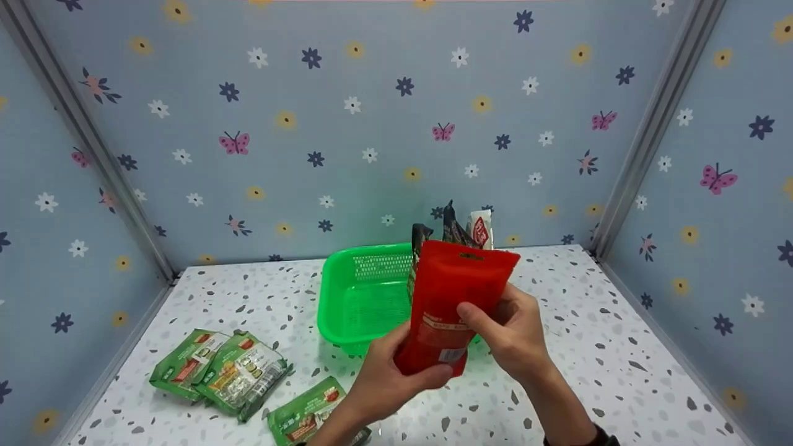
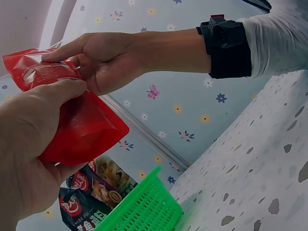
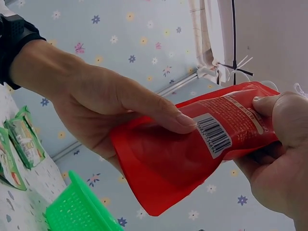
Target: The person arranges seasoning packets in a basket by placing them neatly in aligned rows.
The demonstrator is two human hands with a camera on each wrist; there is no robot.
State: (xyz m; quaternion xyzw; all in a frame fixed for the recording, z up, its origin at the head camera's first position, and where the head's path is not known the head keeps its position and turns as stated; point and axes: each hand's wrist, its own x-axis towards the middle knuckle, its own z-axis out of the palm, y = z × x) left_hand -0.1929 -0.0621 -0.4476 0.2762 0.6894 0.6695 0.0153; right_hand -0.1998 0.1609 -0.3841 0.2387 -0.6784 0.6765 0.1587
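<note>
Both hands hold a barcoded red pouch (image 1: 458,291), the left hand (image 1: 393,381) and the right hand (image 1: 514,331) each pinching it with a thumb across its front, above the near side of a green plastic basket (image 1: 329,297). The glossy film looks slick and pliable, so one loosened thumb could let the pouch buckle or slip; a careless swing to the far side might topple the two dark snack bags (image 1: 455,229) and white bag (image 1: 481,228) standing at the basket's right end (the pouch itself hides much of that end). At near left, three green food packets (image 1: 243,371) lie on the speckled tabletop (image 1: 576,378), one partly behind the left forearm.
</note>
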